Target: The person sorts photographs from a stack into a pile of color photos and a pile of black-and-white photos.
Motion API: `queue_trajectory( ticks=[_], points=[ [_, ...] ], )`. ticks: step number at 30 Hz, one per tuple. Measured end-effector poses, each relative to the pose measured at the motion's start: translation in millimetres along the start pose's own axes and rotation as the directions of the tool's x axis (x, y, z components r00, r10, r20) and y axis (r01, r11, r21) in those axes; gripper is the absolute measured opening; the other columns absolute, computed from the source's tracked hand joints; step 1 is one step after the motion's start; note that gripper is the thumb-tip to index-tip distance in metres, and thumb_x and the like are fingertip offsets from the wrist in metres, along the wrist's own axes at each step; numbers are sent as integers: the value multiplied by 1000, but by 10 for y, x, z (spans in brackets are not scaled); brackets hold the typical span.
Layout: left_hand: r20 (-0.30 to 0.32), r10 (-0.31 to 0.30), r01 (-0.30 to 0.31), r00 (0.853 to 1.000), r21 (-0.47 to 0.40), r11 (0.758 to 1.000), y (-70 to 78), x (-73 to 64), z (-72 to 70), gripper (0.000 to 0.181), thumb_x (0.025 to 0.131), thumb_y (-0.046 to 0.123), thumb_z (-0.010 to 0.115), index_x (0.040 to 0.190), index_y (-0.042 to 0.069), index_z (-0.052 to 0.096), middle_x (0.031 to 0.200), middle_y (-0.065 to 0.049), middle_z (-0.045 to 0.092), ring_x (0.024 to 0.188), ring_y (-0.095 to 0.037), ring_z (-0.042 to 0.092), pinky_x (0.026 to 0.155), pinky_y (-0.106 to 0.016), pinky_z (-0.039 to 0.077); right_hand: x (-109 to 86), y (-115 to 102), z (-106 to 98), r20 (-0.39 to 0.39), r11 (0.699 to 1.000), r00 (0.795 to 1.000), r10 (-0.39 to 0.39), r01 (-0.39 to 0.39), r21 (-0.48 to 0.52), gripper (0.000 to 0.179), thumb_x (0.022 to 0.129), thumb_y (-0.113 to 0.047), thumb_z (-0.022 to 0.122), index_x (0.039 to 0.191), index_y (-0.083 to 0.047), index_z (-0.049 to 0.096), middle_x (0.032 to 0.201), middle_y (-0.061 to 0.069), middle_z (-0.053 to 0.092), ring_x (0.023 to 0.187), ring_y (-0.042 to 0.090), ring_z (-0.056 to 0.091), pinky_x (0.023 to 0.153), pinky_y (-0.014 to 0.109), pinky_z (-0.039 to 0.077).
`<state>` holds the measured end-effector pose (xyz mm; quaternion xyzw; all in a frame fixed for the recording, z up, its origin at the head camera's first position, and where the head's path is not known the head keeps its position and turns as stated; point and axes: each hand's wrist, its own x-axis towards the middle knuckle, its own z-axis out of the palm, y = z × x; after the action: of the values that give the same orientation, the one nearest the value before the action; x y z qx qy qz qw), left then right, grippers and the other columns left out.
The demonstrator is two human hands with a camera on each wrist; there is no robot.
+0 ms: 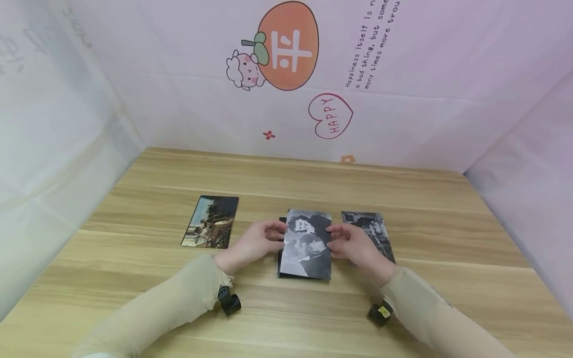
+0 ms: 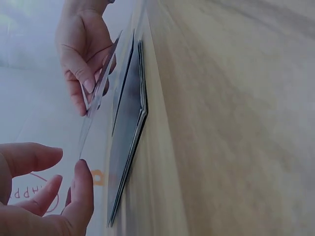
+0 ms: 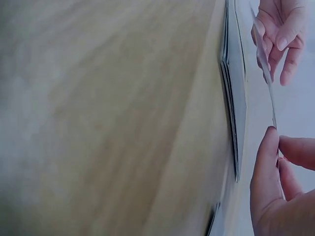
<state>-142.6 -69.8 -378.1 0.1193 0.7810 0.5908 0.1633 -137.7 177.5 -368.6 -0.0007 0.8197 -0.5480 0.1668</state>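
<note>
A black-and-white photo print (image 1: 307, 248) showing two people is between my two hands. It is raised off a stack of dark-edged prints (image 2: 129, 142) on the table, as the wrist views show edge-on. My left hand (image 1: 256, 244) holds its left edge with the fingertips. At the opposite edge, my right hand (image 1: 358, 248) pinches it between thumb and fingers. Only a dark strip of the stack shows under the held print in the head view. Another black-and-white print (image 1: 380, 233) lies beyond the right hand, which partly covers it.
A colour photo print (image 1: 210, 222) lies flat on the wooden table (image 1: 286, 318), left of the left hand. White printed cloth (image 1: 179, 94) hangs along the table's back and sides. Small black cameras (image 1: 230, 302) are strapped to both wrists.
</note>
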Motion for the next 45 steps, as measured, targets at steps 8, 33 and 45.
queue_trajectory(
  ticks=[8,33,45],
  points=[
    [-60,5,-5,998,-8,1000,73,44,133,39,80,-6,65,118,-4,58,113,-19,63,101,-26,62,81,-28,57,-18,-37,-110,-18,1000,999,-27,27,5,41,89,-2,58,129,3,48,119,18,53,85,12,62,78,32,58],
    [21,-22,27,1000,-263,964,346,343,617,36,85,-8,60,121,-7,55,112,-20,59,87,-14,61,78,-29,58,-120,80,-737,-19,994,997,-80,82,73,53,92,-4,54,137,13,31,120,13,51,87,-2,57,76,21,54],
    [111,-76,111,991,-357,927,342,523,885,35,87,-10,55,122,-9,55,109,-18,61,85,-17,63,84,-32,57,-115,308,-1051,-16,998,999,-51,50,-40,55,90,-6,58,136,11,33,118,15,51,85,-1,56,73,22,55]
  ],
)
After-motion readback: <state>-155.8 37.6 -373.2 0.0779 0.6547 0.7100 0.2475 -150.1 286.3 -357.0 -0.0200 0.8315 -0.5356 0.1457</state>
